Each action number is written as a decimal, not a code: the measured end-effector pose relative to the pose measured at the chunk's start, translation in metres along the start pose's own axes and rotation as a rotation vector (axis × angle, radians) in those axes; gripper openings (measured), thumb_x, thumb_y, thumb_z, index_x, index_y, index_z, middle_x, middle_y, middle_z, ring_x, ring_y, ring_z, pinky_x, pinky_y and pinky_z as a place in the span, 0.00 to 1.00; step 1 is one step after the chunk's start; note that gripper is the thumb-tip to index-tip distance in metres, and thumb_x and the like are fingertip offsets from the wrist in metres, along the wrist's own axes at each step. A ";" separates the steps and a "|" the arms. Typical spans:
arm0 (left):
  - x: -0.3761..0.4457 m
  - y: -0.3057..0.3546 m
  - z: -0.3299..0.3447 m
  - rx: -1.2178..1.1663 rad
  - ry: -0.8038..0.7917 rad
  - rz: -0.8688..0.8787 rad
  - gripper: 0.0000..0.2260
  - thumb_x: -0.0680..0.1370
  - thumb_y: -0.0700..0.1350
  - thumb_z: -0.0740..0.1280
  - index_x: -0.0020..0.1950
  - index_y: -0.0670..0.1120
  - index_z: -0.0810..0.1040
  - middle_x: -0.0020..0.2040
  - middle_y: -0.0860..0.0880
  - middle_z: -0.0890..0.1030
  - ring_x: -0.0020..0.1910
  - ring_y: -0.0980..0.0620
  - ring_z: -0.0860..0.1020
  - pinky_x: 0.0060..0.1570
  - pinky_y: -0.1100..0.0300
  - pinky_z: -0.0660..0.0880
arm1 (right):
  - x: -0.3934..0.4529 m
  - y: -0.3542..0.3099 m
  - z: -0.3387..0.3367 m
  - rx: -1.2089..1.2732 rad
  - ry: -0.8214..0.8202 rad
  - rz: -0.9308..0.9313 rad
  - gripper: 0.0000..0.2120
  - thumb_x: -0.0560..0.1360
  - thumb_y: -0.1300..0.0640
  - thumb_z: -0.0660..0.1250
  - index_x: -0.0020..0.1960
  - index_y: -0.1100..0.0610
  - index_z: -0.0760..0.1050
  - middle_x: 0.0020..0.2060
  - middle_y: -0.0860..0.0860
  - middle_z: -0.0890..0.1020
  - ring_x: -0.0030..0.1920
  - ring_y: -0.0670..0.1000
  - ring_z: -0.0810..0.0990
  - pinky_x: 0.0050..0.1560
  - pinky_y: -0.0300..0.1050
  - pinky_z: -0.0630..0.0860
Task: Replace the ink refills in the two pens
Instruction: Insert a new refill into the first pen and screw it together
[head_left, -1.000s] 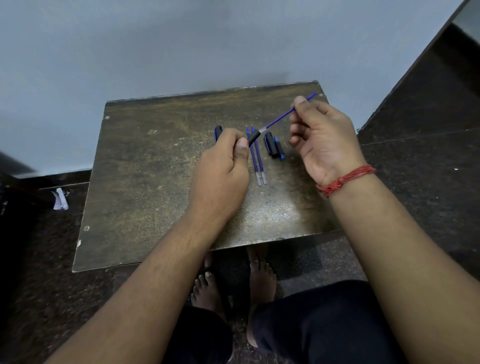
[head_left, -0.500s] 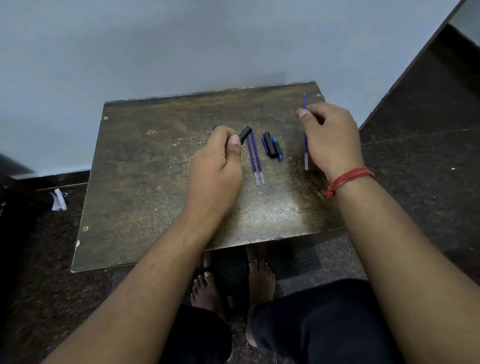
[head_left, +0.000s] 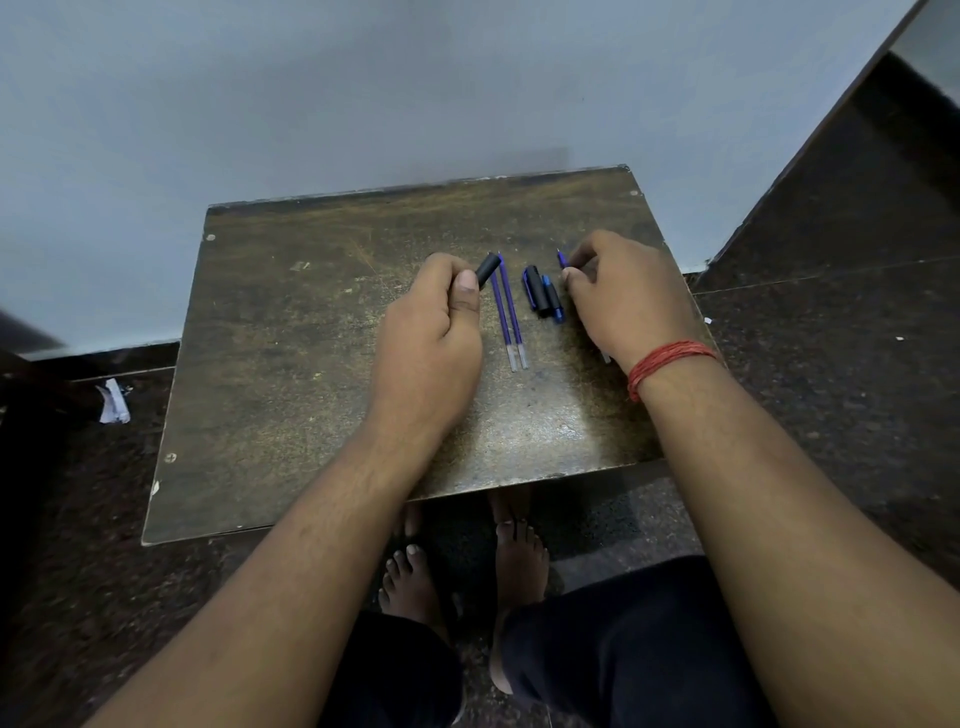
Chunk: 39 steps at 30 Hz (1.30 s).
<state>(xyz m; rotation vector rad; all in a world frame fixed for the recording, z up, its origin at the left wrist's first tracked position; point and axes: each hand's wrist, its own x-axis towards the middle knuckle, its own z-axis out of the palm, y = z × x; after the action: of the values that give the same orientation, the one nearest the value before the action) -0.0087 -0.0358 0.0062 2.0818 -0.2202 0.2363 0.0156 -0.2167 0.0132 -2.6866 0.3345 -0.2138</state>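
My left hand is closed around a black pen barrel, whose open end sticks out past my thumb. Two blue refills lie side by side on the small worn table, just right of that hand. A black pen cap and a blue-tipped pen part lie to the right of them. My right hand rests low on the table and pinches a blue refill; only its tip and a bit of its clear end near my wrist show.
The table stands against a pale wall, with its right edge close to my right hand. A dark speckled floor surrounds it. A scrap of white paper lies on the floor at left. My bare feet are under the front edge.
My right hand pulled the blue refill out of the barrel, swung it upright and lowered it to the table at the right. My left hand kept the barrel and barely moved.
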 end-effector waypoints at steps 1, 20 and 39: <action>0.000 0.000 0.000 0.000 0.000 -0.001 0.09 0.85 0.46 0.58 0.47 0.48 0.73 0.30 0.56 0.70 0.27 0.59 0.67 0.28 0.61 0.61 | 0.000 0.000 0.000 0.003 -0.003 0.003 0.09 0.80 0.50 0.65 0.57 0.52 0.79 0.51 0.52 0.83 0.53 0.55 0.80 0.53 0.51 0.78; 0.009 -0.004 -0.009 -0.059 0.138 -0.090 0.11 0.85 0.45 0.57 0.45 0.46 0.72 0.33 0.56 0.70 0.31 0.62 0.68 0.29 0.66 0.62 | -0.014 -0.027 -0.002 -0.066 -0.085 -0.159 0.07 0.78 0.46 0.66 0.49 0.49 0.78 0.42 0.48 0.82 0.43 0.54 0.79 0.41 0.44 0.69; 0.009 -0.002 -0.009 -0.099 0.144 -0.131 0.11 0.85 0.45 0.56 0.45 0.46 0.72 0.33 0.55 0.71 0.31 0.62 0.67 0.30 0.65 0.64 | -0.021 -0.044 0.009 -0.289 -0.270 -0.123 0.17 0.77 0.53 0.67 0.35 0.55 0.62 0.32 0.51 0.68 0.33 0.55 0.73 0.37 0.48 0.71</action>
<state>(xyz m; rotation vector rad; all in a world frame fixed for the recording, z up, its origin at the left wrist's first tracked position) -0.0002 -0.0274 0.0112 1.9624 -0.0077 0.2890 0.0065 -0.1689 0.0221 -2.9752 0.1242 0.1751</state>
